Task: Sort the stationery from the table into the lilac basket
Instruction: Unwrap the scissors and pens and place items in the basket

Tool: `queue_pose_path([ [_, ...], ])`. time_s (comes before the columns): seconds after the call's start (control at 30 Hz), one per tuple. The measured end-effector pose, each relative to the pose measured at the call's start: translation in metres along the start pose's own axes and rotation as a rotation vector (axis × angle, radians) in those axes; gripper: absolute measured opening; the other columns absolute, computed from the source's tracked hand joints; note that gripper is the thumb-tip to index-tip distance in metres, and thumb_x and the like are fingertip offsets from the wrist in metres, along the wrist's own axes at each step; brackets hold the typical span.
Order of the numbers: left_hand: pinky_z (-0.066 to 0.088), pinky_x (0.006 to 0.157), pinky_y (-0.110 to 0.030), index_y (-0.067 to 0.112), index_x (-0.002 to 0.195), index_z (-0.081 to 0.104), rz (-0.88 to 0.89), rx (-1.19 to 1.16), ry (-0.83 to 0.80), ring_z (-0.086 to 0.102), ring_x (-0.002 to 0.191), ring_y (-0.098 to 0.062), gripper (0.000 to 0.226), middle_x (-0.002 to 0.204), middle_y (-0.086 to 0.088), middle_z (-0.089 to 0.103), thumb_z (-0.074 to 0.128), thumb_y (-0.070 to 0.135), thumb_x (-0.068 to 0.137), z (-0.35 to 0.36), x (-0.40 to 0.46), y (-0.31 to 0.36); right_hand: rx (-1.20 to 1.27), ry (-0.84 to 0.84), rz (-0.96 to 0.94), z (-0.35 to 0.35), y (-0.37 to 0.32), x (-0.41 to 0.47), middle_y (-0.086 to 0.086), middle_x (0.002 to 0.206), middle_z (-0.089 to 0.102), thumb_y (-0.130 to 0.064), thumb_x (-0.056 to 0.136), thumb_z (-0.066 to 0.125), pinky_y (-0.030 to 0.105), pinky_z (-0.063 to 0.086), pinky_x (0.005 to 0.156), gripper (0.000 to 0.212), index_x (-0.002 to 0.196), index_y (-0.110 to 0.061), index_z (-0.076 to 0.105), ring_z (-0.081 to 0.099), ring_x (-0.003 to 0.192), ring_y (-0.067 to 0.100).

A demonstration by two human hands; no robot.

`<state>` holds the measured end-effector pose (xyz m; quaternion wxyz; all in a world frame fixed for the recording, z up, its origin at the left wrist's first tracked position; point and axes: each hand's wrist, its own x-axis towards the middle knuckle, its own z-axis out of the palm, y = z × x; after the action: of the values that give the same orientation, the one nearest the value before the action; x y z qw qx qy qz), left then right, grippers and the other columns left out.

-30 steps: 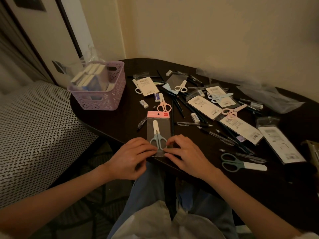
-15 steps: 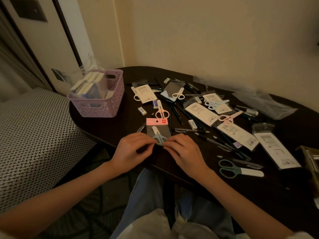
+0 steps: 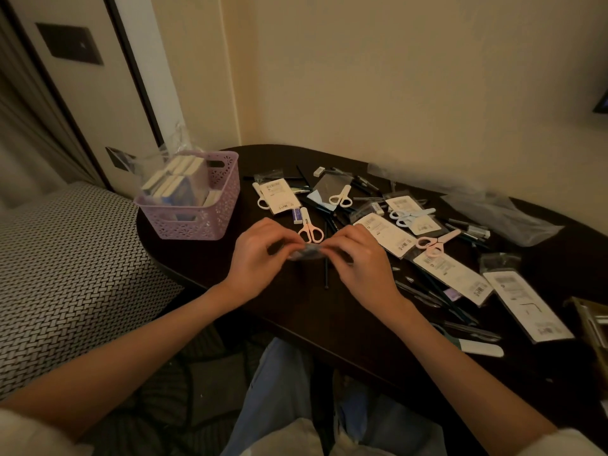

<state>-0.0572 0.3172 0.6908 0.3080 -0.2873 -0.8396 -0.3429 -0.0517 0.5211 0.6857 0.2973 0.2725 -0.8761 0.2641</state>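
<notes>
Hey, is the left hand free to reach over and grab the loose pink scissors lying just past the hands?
Probably not yet. The pink scissors lie uncovered on the dark table, but the left hand and right hand together pinch a small clear packet.

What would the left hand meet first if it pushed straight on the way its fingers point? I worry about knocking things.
Probably the right hand: the left hand points at it across the packet both pinch; depth unclear.
</notes>
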Motion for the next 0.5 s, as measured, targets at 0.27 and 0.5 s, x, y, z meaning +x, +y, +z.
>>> queue_pose_path([
  [0.27,0.046,0.071,-0.014,0.012,0.082,0.074,-0.035,0.059,0.042,0.057,0.078,-0.003,0.009,0.08,0.001,0.07,0.074,0.005,0.078,0.001,0.028,-0.012,-0.039,-0.091,0.039,-0.011,0.0,0.034,0.002,0.086,0.061,-0.014,0.085,0.068,0.032,0.046,0.072,0.011,0.095,-0.012,0.073,0.054,0.084,0.016],
  [0.5,0.046,0.071,-0.025,0.012,0.085,0.074,-0.052,0.058,0.078,0.056,0.08,-0.01,0.005,0.082,0.002,0.07,0.074,0.011,0.08,-0.003,0.072,-0.013,-0.032,-0.025,0.147,-0.016,-0.003,0.07,-0.003,0.092,0.058,-0.015,0.089,0.064,0.022,0.039,0.076,0.007,0.093,-0.013,0.069,0.048,0.089,0.007],
])
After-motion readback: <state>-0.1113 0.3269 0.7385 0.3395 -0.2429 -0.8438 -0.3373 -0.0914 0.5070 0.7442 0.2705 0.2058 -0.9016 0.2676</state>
